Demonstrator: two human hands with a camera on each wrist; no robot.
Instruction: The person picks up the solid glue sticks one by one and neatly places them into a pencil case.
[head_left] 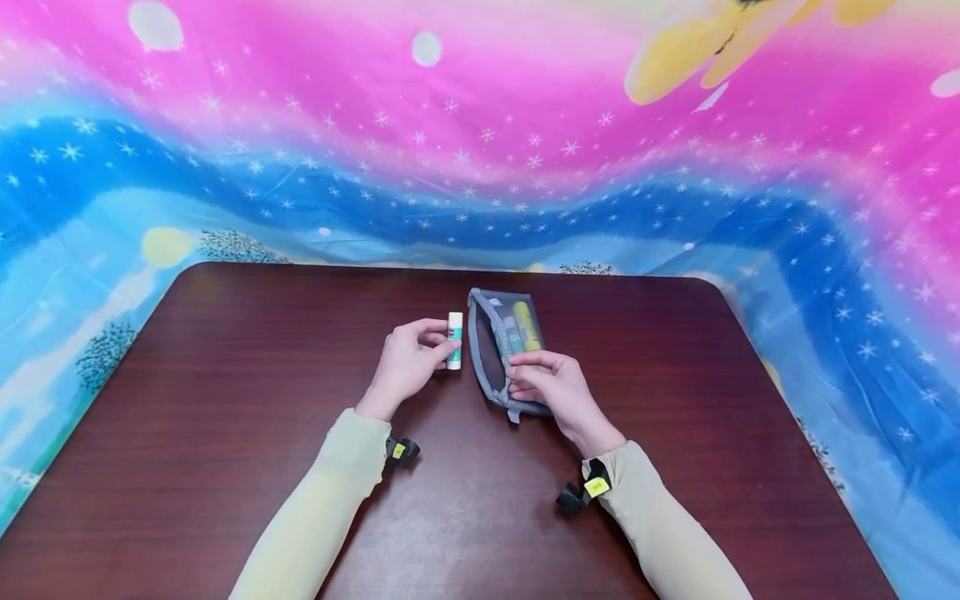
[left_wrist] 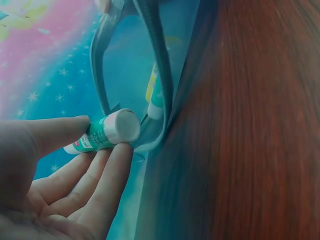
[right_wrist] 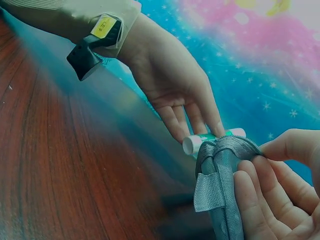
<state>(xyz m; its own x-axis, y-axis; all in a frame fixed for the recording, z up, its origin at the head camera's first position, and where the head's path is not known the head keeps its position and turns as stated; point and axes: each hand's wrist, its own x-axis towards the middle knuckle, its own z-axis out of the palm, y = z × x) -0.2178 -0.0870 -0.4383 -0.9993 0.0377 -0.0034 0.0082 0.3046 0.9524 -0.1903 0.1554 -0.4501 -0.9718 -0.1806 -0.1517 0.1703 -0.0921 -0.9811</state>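
Note:
My left hand (head_left: 408, 358) pinches a white and green glue stick (head_left: 454, 342) between thumb and fingers, just left of the pouch's mouth. In the left wrist view the glue stick (left_wrist: 102, 132) lies across the fingertips with one white end toward the camera. A grey mesh zip pouch (head_left: 480, 367) stands with its mouth gaping toward the glue stick. My right hand (head_left: 558, 387) grips the pouch's near rim between thumb and fingers. Through the mesh show a yellow tube-shaped item (head_left: 527, 325) and another green and white stick (left_wrist: 156, 97). The right wrist view shows the pouch's fabric tab (right_wrist: 209, 192).
A dark red-brown wooden table (head_left: 225, 400) lies under both hands. Behind and around it hangs a pink and blue cloth (head_left: 360, 125) printed with white snowflakes. Black wrist cameras (head_left: 402, 451) sit on both cuffs.

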